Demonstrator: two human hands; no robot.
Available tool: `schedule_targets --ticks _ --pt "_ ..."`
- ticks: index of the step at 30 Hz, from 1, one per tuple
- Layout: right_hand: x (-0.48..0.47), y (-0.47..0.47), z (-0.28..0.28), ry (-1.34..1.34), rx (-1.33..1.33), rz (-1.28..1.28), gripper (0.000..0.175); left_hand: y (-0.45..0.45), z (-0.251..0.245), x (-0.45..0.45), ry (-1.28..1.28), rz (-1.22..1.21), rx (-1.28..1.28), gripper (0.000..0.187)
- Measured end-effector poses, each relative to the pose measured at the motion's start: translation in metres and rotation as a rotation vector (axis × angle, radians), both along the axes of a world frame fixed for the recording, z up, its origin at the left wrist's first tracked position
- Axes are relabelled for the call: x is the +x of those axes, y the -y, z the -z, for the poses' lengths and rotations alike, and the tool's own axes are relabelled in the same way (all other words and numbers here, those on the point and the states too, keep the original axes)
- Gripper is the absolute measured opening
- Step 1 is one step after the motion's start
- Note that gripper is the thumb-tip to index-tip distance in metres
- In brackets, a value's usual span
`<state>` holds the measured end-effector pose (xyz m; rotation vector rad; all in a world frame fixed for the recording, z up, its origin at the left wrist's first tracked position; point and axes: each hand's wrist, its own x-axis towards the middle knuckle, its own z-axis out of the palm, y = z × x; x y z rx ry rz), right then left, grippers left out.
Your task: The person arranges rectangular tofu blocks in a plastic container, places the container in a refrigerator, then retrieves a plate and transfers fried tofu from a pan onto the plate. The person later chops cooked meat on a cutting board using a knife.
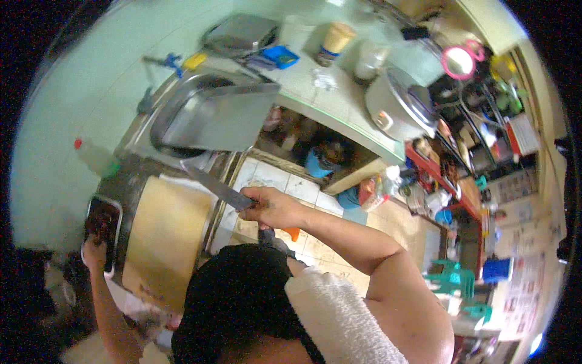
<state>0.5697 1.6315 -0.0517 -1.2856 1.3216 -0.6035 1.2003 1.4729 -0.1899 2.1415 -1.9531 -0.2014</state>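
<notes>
My right hand (pixel 268 207) is closed round one end of a long, flat grey blade-like tool (pixel 218 184), probably a knife; blur hides its exact kind. Its far end reaches the near edge of the steel sink (pixel 157 152). At the far left, my left hand (pixel 94 250) is at the near end of a light-rimmed tray (pixel 119 218) with dark contents, its fingers over them; whether it grips anything is unclear. Between the hands, a yellowish cutting board (pixel 166 236) lies on the dark counter. A broad metal sheet or tray (pixel 223 118) covers part of the sink.
A plastic bottle (pixel 97 159) stands by the wall. Beyond the sink, the tiled counter (pixel 338 102) holds a blue container (pixel 281 57), jars and a large metal pot (pixel 395 107). A blue bucket (pixel 318 164) stands below it. Crowded shelves and green plastic stools (pixel 454 280) are to the right.
</notes>
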Motion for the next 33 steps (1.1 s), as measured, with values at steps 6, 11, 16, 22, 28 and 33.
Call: schedule_targets --ticks 6,11,16,22,28,33 --pt "-0.049 -0.076 -0.028 -0.068 -0.072 0.166 0.017 -0.037 0.034 0.006 -0.652 -0.092 -0.014 0.034" --pt "-0.112 -0.159 -0.004 0.031 0.008 0.362 0.016 -0.124 0.057 -0.090 -0.229 0.161 -0.393 0.014" --pt "-0.210 -0.257 0.006 0.011 0.114 0.504 0.018 -0.174 0.072 -0.166 0.043 0.170 -0.355 0.024" --pt "-0.337 -0.334 -0.015 -0.193 -0.113 0.627 0.018 -0.204 0.010 -0.293 0.323 -0.046 -0.141 0.045" --pt "-0.414 -0.340 -0.004 -0.725 -0.265 0.403 0.014 -0.229 -0.072 -0.628 -0.211 0.792 -0.319 0.046" --pt "-0.451 -0.350 0.008 -0.798 -0.257 0.272 0.015 -0.306 -0.119 -0.892 -0.202 1.646 -0.103 0.061"
